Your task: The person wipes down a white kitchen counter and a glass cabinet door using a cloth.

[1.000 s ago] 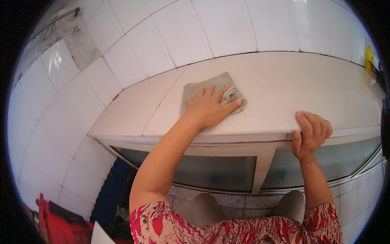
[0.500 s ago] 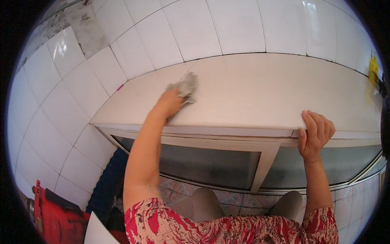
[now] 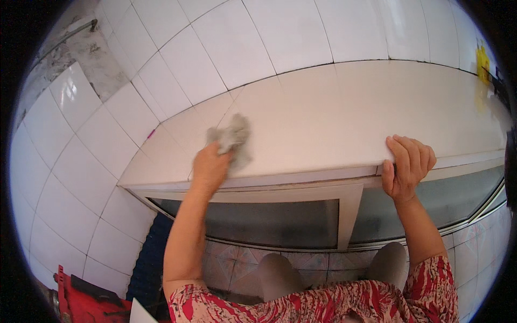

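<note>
My left hand [image 3: 211, 168] is closed around a crumpled grey-green cloth [image 3: 233, 134], pressed onto the left part of a pale countertop [image 3: 323, 116]. Motion blurs the cloth a little, and my palm side is hidden. Over the counter's front edge, my right hand [image 3: 407, 164] is curled: its fingers lie on the top and the thumb is against the front lip. It grips that edge.
Beneath the counter run glass-panelled cabinet doors [image 3: 272, 222]. White wall tiles [image 3: 237, 43] rise behind and to the left. A small pink item [image 3: 151, 133] sits by the left wall, a yellow object [image 3: 482, 63] at the far right. Something red [image 3: 89, 301] stands lower left.
My left hand has drawn the cloth nearer the counter's front edge and slightly left. My right hand keeps its hold on the edge. The whole view has tilted a little.
</note>
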Demonstrator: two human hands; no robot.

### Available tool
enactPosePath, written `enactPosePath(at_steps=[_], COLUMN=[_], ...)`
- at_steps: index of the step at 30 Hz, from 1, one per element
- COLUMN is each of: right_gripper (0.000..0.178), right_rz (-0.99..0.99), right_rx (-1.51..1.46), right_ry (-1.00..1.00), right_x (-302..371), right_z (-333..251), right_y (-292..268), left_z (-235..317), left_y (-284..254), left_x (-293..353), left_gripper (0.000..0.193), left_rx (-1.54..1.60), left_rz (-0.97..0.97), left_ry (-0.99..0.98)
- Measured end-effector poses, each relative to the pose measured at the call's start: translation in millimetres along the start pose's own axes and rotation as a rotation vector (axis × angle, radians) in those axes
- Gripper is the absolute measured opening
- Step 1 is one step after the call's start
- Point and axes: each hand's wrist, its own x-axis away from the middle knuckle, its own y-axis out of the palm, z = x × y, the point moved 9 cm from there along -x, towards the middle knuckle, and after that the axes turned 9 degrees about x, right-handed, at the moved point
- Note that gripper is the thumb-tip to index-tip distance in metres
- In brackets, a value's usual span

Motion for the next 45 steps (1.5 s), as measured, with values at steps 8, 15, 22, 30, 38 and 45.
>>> enactPosePath(at_steps=[8, 15, 22, 30, 38, 45], right_gripper=[0.036, 0.035, 0.033, 0.029, 0.031, 0.035], right_rz=[-0.028, -0.118, -0.073, -0.022, -0.029, -0.067], right_rx=[0.014, 0.002, -0.035, -0.025, 0.009, 0.041], right_ry=[-0.041, -0.080, -0.017, 0.047, 0.001, -0.064], right_x=[-0.4, -2.4, -1.6, -5.4, -2.5, 0.8], right_z=[3.0, 1.2, 2.2, 5.3, 3.6, 1.4], right_y=[3.8, 1.3, 0.9, 0.1, 2.9, 5.6], left_z=[220.8, 165.0, -56.5, -31.1, 198.7, 185.2], left_y=[73.0, 40.8, -26.7, -2.9, 59.0, 64.8], left_x=[55.1, 83.5, 71.8, 82.8, 92.4, 33.0], left_gripper=[0.039, 0.033, 0.037, 0.037, 0.047, 0.030], left_rx=[0.372, 0.150, -0.082, 0.005, 0.213, 0.235], left_rz=[0.002, 0.408, 0.644, 0.822, 0.446, 0.016], left_ry=[0.739, 0.863, 0.450, 0.344, 0.679, 0.731])
